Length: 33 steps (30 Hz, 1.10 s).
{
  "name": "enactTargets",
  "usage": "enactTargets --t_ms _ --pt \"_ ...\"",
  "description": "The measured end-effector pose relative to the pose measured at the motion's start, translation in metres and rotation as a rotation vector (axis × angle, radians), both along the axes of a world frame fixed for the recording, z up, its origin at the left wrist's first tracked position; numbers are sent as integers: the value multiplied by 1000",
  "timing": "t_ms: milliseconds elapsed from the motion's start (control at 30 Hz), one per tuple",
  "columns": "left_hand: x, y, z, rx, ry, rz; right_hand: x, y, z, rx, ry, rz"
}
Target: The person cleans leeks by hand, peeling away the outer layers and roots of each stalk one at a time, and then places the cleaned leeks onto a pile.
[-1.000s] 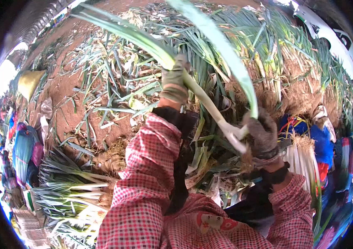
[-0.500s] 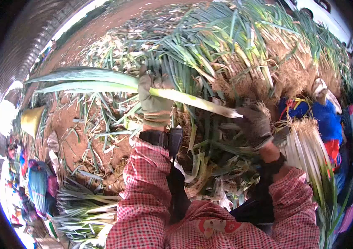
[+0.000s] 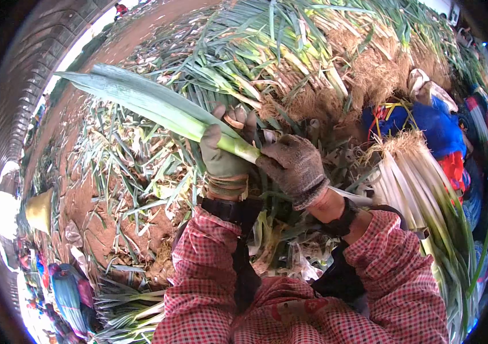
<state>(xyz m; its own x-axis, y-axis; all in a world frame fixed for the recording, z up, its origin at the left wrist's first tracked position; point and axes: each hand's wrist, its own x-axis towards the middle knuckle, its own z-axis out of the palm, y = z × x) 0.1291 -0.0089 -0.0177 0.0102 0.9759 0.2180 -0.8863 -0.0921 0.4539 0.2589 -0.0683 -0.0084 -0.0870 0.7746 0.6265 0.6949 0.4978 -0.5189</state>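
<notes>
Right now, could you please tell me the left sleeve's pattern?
The left sleeve has a red, white and dark check, best seen in the head view.

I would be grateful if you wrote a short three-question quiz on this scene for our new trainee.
1. Multiple choice: toward which part of the picture does the leafy end of the held leek point?
A) upper left
B) lower right
C) straight down

2. True or false: the leek bundle at picture right lies with its roots toward the top of the picture.

3. Fill in: the pale end of the held leek is nearest the person's ____ hand.

Key:
1. A
2. True
3. Right: the right hand is at that end, while the left hand grips nearer the leaves.
</notes>
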Motion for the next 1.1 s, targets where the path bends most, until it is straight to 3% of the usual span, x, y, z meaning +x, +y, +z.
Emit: enactTargets --t_ms 200,300,467,533,600,633,667,700,767,800,867,1000,1067,1100 --pt "8 -3 5 142 -1 -163 1 -5 5 -10 -22 -14" --pt "11 -7 10 154 24 -163 2 -6 5 -137 -99 -158" --pt "-6 8 12 373 124 -355 10 5 0 -447 115 -205" --pt "-10 11 15 449 129 -403 25 18 -11 -809 237 -169" --pt "-14 11 22 493 -19 -499 31 24 -23 -522 -601 -8" --pt "-18 11 24 510 49 -444 29 22 -13 -778 -400 -109" --pt "-23 12 23 509 48 -442 29 20 -14 -779 -401 -107" --pt "-28 13 23 488 0 -459 31 18 -15 -738 -258 -162" --pt "-39 15 24 469 -25 -405 40 9 -13 -350 -439 -300" --pt "-46 16 25 471 -26 -402 50 11 -16 -347 -441 -298" --pt "-59 18 26 515 -40 -419 70 21 -26 -587 1465 50" --pt "-66 11 31 476 -38 -382 81 23 -33 -526 1310 283" --pt "-62 6 28 448 -19 -346 60 8 4 -828 1582 665" --pt "-59 4 28 444 5 -359 43 6 3 -680 1391 661"
